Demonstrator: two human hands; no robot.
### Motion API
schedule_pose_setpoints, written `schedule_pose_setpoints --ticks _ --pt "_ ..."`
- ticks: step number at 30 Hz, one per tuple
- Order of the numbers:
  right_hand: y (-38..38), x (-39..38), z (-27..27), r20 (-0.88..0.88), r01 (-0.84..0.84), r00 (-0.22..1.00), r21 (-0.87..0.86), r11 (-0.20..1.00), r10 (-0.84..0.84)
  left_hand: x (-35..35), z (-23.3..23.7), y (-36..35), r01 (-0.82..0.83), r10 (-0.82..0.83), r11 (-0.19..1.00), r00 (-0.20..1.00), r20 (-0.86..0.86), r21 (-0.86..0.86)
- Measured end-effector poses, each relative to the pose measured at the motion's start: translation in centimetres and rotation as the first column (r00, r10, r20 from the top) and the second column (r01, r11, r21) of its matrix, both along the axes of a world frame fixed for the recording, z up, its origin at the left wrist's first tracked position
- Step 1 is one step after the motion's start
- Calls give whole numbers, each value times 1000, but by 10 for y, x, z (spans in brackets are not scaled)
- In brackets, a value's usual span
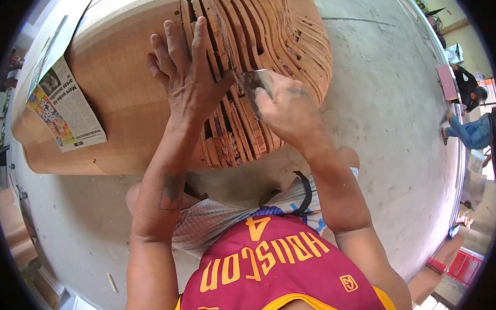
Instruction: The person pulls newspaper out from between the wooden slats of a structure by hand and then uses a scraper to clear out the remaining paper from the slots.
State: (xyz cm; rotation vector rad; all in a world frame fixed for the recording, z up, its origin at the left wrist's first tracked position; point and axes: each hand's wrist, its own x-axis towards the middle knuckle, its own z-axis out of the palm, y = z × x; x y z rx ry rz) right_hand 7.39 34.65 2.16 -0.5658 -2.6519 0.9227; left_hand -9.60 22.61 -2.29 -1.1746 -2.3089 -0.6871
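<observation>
Over brown slats point(267, 37), blurred blade point(250, 90), partly hidden by right hand point(290, 107)

Lettered in yellow-orange and upside down to the head camera, "HOUSCON" arcs across the wearer's maroon sleeveless jersey with yellow trim point(274, 266), with the number "4" beside the word. A small square yellow badge point(349, 284) on the same garment carries characters too small to read for certain. On a folded black-and-white newspaper sheet point(84, 119), also inverted, a headline shows "More quake-h" and "areas accessib"; the lettering on its bright multicoloured printed panel point(51, 117) is unclear.
</observation>
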Motion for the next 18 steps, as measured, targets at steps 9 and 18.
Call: schedule_pose_setpoints --ticks 9,18 --pt "-1 -7 -3 96 104 991 -62 993 -97 -2 0 -4 30 -30 999 1000 4 14" --pt "-2 -5 -5 18 45 999 2 999 -45 -4 2 -14 54 -54 998 998 20 -21"
